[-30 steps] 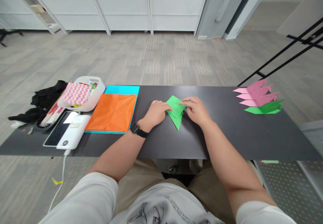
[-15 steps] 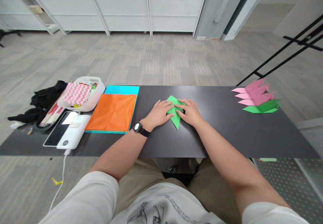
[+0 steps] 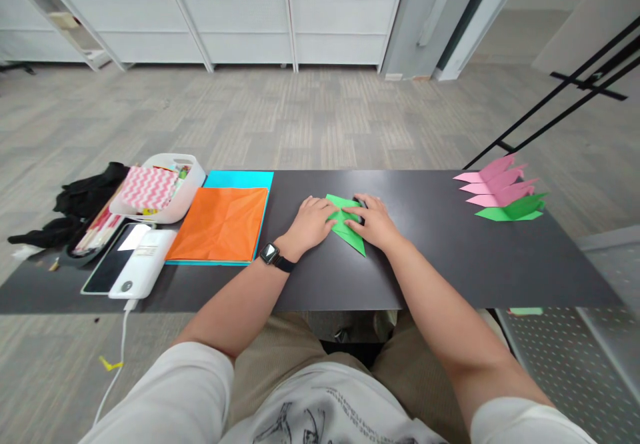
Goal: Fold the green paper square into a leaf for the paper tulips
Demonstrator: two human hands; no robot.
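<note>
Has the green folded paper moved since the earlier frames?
Yes: the green folded paper has turned, its near tip swung right, farther from the orange paper.

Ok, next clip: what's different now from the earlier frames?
The green paper has turned on the table: its near tip, which pointed toward the person, has swung to the right. The left hand and right hand both stay on it. The orange sheet and the folded pink pieces lie as before.

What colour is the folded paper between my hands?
The folded paper is bright green, best seen in the head view.
</note>
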